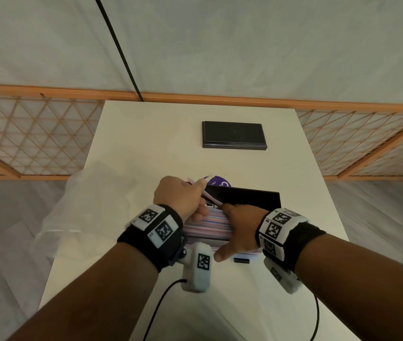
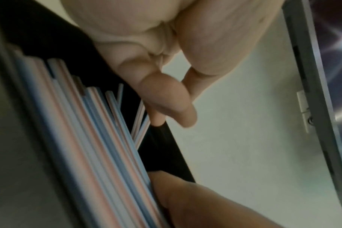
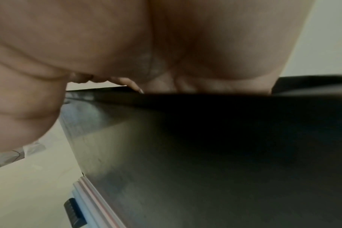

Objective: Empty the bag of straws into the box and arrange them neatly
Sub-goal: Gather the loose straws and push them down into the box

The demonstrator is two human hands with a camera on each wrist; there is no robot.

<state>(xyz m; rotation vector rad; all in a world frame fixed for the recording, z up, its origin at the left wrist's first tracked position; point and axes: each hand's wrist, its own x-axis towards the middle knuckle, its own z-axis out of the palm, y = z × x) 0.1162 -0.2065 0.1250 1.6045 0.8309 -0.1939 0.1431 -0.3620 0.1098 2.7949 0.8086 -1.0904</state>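
Note:
An open black box (image 1: pixel 252 196) stands on the white table (image 1: pixel 146 143), filled with pink, blue and white straws (image 1: pixel 206 226). My left hand (image 1: pixel 183 199) pinches a few straws (image 1: pixel 210 194) above the box's left end; the left wrist view shows its fingertips (image 2: pixel 166 101) closing on those straws (image 2: pixel 140 123) over the pile (image 2: pixel 84 138). My right hand (image 1: pixel 239 228) lies across the pile, fingers pressing on it and thumb spread toward me. The right wrist view shows only the palm over the box wall (image 3: pixel 205 146). The clear bag (image 1: pixel 85 205) lies at the left.
The flat black lid (image 1: pixel 234 135) lies at the far middle of the table. A purple label (image 1: pixel 219 182) shows behind the box. A few straws (image 3: pixel 92 197) and a small black piece (image 3: pixel 72 211) lie on the table against the box's near side.

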